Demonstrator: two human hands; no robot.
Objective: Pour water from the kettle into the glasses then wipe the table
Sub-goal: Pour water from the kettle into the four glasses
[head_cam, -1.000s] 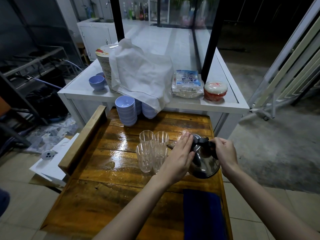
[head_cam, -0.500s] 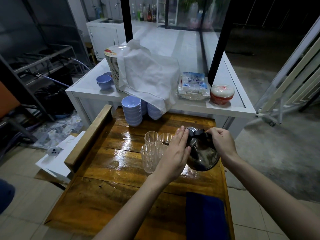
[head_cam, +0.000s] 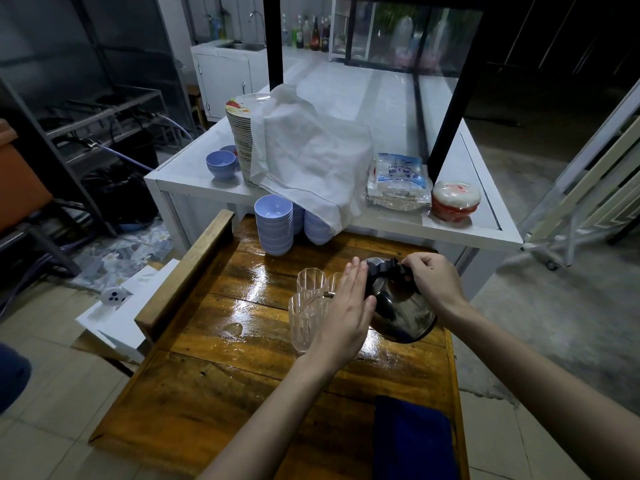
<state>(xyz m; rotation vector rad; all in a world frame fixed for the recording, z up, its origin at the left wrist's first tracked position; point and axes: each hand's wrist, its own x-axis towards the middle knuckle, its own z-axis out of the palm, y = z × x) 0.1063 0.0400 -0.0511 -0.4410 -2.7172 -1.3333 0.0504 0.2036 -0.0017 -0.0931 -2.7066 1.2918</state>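
Kettle (head_cam: 398, 303) now tipped further toward glasses (head_cam: 310, 299)

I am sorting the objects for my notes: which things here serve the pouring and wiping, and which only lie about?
For the job:
- dark round metal kettle, tilted, right hand on its handle, left hand flat against it
- clear ribbed glasses
- dark blue cloth
- wet wooden table

Lying about:
- stacked lilac bowls
- plate stack under white cloth
- plastic packet
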